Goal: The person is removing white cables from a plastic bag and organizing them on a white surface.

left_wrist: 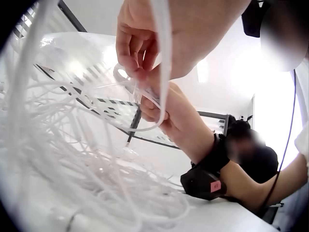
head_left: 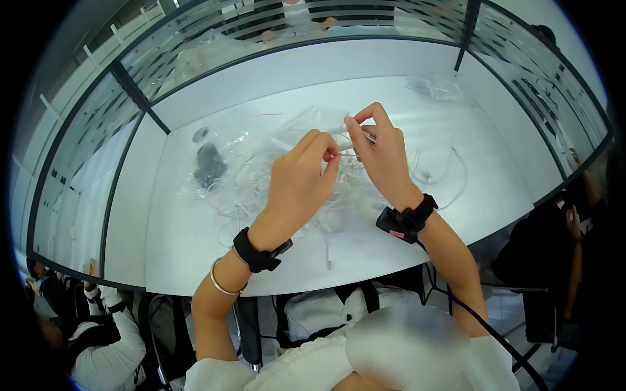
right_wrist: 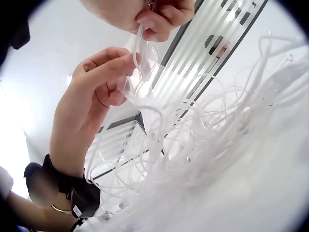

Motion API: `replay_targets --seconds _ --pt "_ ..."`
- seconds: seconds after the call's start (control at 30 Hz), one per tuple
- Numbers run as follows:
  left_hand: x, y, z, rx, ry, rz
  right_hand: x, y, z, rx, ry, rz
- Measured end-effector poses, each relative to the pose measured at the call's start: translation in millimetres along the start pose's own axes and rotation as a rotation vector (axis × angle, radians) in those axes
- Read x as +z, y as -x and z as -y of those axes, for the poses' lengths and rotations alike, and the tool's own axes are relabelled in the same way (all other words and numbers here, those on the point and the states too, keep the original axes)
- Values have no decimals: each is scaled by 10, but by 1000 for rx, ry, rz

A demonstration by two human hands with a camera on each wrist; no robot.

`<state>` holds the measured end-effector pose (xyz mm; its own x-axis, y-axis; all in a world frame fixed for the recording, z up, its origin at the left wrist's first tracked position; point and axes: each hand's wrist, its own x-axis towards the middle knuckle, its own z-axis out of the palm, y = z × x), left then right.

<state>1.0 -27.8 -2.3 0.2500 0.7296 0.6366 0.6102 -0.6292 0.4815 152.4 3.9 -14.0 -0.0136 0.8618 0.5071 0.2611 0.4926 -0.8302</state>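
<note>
Over the middle of the table, the left hand [head_left: 301,174] and the right hand [head_left: 381,153] work close together. Between them runs a white cable [right_wrist: 145,53], doubled into loops. Thumb and fingertips of the left hand [left_wrist: 157,43] pinch one part of it. The right hand [right_wrist: 145,17] grips another part with curled fingers. Below both hands lies a loose, tangled heap of white cables [left_wrist: 96,179]. Clear plastic film [head_left: 313,120] shows just behind the hands.
A dark grey bundle in clear plastic [head_left: 210,163] lies on the left of the table. More clear plastic [head_left: 433,86] is at the back right. One cable end with a metal tip [head_left: 329,260] points toward the front edge. Low white partitions [head_left: 313,65] topped with glass enclose the table.
</note>
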Motion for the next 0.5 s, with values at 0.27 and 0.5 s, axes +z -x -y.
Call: replay_targets --seconds 0.27,0.5 --pt "184 -194 -65 62 -89 -6 -186 -97 89 217 -381 23" --pt "136 -290 38 91 -231 -112 -83 -104 -20 40 -381 48"
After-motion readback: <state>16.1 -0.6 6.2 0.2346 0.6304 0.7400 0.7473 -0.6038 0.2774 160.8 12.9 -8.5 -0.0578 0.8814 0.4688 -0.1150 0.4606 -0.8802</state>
